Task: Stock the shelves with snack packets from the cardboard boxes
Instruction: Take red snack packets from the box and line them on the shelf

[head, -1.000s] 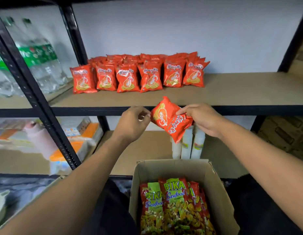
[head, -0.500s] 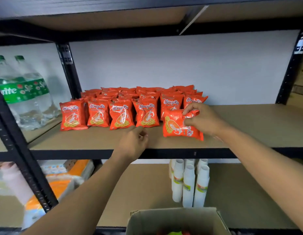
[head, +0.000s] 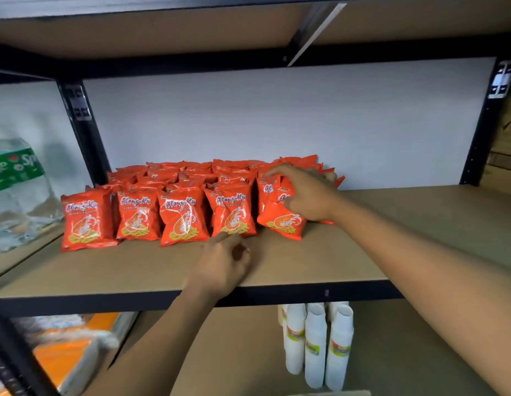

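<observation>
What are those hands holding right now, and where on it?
The right hand grips an orange snack packet by its top edge; the left hand holds nothing.

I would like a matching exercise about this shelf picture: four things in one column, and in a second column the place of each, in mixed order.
Things
1. right hand
2. left hand
3. white cups
4. clear bottle

Places
A. in stacks on the lower shelf
B. on the orange packet at the right end of the front row
C. in the next bay, left of the black post
D. over the bare shelf board, in front of the packets

Pairs: 1-B, 2-D, 3-A, 4-C
</observation>
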Motion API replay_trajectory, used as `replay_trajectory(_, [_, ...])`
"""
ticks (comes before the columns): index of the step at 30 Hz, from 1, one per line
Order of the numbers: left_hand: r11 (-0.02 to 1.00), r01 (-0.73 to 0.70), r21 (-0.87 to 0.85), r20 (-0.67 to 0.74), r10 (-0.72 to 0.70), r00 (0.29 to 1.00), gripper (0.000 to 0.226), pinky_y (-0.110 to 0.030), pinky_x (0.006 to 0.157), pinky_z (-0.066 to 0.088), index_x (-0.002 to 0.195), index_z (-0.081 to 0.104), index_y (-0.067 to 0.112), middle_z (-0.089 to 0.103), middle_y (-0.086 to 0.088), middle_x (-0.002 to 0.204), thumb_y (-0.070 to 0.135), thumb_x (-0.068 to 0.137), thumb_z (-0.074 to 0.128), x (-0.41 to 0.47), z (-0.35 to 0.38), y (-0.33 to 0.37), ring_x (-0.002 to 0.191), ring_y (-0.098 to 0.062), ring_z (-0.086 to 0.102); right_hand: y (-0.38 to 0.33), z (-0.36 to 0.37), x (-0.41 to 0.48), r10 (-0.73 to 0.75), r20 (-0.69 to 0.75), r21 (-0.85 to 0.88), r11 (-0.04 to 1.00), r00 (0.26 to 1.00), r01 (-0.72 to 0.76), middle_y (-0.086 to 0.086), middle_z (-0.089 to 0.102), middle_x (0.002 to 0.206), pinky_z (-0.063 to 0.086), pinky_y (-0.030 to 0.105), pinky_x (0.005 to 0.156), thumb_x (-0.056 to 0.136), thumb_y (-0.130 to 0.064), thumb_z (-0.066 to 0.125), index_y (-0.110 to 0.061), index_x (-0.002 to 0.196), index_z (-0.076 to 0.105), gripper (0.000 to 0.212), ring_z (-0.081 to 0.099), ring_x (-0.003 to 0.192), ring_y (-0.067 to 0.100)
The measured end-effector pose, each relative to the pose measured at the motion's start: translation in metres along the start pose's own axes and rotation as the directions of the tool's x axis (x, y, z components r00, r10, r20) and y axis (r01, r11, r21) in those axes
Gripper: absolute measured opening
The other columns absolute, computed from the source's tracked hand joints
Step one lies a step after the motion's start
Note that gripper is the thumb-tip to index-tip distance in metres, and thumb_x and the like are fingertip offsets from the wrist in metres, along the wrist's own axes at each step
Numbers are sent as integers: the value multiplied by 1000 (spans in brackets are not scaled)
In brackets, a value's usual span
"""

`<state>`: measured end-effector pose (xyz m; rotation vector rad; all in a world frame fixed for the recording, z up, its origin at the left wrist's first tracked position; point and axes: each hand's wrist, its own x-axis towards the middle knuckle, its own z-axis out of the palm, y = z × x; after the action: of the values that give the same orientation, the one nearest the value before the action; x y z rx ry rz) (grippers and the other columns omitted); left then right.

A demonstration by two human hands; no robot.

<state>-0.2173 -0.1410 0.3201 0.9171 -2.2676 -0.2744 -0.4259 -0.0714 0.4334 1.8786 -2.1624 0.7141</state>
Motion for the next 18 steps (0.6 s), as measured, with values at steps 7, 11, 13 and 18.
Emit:
replay_trajectory(7, [1000, 6, 1, -9, -6, 1000, 6, -38, 83, 47, 90, 65, 33, 54, 13, 93, 36, 89, 60, 0, 3, 0, 91, -15, 55, 12, 33, -7, -62, -231, 177, 979, 971, 104, 4, 44, 139, 33, 31, 103, 77, -10, 72, -28, 142, 41, 74, 42, 128, 26])
replay_trajectory(11, [1000, 14, -20, -24, -14, 1000, 7, -38, 83, 48, 89, 67, 32, 56, 12, 95, 34, 88, 60, 0, 5, -2, 91, -14, 55, 18, 45, -14, 11, -369, 57, 998, 929, 11, 8, 30, 152, 24, 49, 115, 71, -33, 82, -30, 143, 45, 81, 23, 142, 31])
replay_trajectory(13, [999, 26, -35, -29, -27, 999, 6, -39, 81, 49, 87, 66, 35, 55, 14, 94, 36, 87, 59, 0, 6, -3, 89, -13, 55, 16, 52, -20, 122, -379, 81, 992, 917, -99, 7, 16, 158, 17, 50, 114, 72, -44, 79, -37, 147, 37, 86, 12, 146, 31])
replay_trajectory(18, [998, 34, -54, -35, -36, 999, 11, -41, 80, 51, 86, 65, 36, 55, 15, 93, 40, 85, 55, -1, 7, -4, 88, -13, 56, 12, 75, -39, 362, -286, 314, 910, 887, -271, 11, 20, 149, 25, 46, 110, 82, -48, 71, -43, 148, 29, 78, 25, 139, 34])
